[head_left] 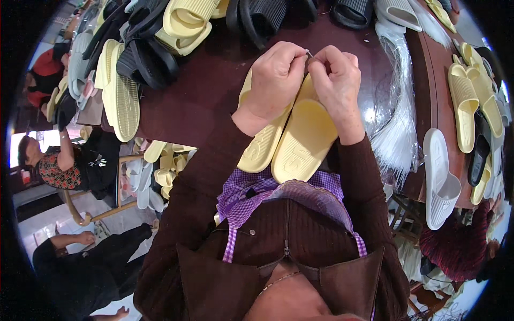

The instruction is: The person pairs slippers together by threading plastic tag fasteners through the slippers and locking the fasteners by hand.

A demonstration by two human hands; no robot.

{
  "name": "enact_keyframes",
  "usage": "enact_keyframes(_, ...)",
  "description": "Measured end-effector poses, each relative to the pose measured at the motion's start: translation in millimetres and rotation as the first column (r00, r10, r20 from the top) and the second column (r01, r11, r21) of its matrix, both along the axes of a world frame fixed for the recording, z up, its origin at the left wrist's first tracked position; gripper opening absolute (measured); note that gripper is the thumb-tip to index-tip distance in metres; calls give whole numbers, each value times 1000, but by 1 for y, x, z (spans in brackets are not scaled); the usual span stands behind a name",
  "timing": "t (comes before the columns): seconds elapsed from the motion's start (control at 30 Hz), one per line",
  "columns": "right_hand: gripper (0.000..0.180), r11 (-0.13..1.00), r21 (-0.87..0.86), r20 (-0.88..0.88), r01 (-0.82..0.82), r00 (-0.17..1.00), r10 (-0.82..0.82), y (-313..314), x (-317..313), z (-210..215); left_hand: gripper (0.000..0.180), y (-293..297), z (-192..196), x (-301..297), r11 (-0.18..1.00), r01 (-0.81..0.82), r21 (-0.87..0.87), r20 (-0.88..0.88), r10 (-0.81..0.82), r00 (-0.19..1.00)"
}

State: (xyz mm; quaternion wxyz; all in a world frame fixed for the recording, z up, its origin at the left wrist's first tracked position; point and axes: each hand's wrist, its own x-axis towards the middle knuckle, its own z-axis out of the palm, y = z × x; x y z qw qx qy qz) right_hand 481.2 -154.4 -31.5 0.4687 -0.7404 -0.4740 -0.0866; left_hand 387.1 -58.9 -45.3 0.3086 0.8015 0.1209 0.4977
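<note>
A pair of pale yellow slide sandals (300, 139) lies side by side on the dark table edge in front of me, heels toward my body. My left hand (276, 80) and my right hand (334, 80) are closed over the toe ends of the pair. Their fingertips meet at a small thin metal piece (309, 53) pinched between them. My brown sleeves and a purple checked apron show below.
Heaps of yellow, black and grey sandals (150, 48) cover the back of the dark table (203, 91). A bundle of white plastic ties (399, 123) lies to my right, beside a white sandal (439, 182) and more yellow ones. Other people sit at left.
</note>
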Motion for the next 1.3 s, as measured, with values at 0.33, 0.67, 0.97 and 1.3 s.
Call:
enact_keyframes(0.33, 2, 997, 55, -1, -51, 999, 51, 0, 3, -2, 8, 1, -1, 1, 999, 53, -9, 17, -53, 998)
enact_keyframes(0.67, 10, 981, 177, 237, 83, 964, -124, -30, 27, 18, 16, 38, 4, -27, 922, 71, -380, 107, -33, 994)
enact_keyframes(0.97, 35, 854, -392, -404, -343, 898, 175, -80, -54, 20, 29, 57, -50, -101, 818, -89, -568, -381, -166, 909)
enact_keyframes(1.3, 27, 934, -321, -68, 154, 980, -185, -41, -40, -29, 26, 28, -35, -82, 696, 54, -716, -230, -308, 923)
